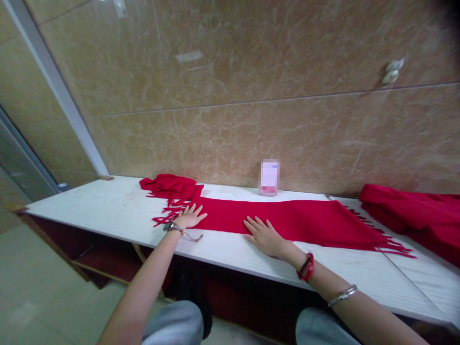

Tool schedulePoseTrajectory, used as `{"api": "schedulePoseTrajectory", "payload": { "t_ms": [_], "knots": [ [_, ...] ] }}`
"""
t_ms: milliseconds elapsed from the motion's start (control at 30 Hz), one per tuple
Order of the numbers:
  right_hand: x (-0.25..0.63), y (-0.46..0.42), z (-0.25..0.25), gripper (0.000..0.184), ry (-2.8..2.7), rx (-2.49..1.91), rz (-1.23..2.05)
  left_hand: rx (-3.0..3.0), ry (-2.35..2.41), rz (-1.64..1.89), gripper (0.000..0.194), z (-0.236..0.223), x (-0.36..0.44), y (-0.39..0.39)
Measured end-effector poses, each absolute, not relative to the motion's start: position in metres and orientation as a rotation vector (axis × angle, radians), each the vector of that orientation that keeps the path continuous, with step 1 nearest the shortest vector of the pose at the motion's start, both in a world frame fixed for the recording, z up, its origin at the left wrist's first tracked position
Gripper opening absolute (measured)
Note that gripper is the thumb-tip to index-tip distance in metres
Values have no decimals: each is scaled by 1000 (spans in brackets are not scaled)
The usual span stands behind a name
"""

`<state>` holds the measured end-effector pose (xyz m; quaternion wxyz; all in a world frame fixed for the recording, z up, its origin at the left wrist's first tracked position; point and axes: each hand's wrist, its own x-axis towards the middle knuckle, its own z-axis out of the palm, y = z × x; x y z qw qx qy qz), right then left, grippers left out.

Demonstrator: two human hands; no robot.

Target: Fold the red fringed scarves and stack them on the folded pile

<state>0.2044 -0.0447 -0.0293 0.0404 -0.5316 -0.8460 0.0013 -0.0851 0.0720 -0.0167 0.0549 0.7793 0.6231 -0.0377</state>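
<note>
A long red scarf [305, 220] with fringed ends lies spread flat along a white table [108, 211]. My left hand [189, 216] rests flat on the scarf's left end by the fringe, fingers spread. My right hand [264, 235] presses flat on the scarf's near edge around its middle, fingers stretched out. Neither hand grips the cloth. A bracelet shows on my left wrist, and a red band and a metal bangle on my right arm.
A crumpled red scarf [170, 186] lies at the back left, touching the spread one. More red cloth [417, 213] is piled at the right. A small blurred card [269, 178] leans against the brown tiled wall [251, 72]. My knees show below the table edge.
</note>
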Motion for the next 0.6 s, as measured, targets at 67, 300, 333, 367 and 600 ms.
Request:
{"api": "schedulePoseTrajectory", "payload": {
  "t_ms": [67,300,333,367,600],
  "knots": [
    [205,-45,-29,55,-2616,-1633,-12,2206,2034,-142,69,-12,-97,72],
    [195,-36,-16,57,-2592,-1713,121,1915,2470,138,55,4,-151,70],
    [190,-33,-12,58,-2571,-1706,116,1928,2468,187,53,6,-154,70],
    [183,-30,-9,59,-2551,-1687,101,1961,2444,226,51,7,-154,69],
    [153,-30,-1,54,-2614,-1558,4,2642,1728,300,48,8,-77,59]
  ]
}}
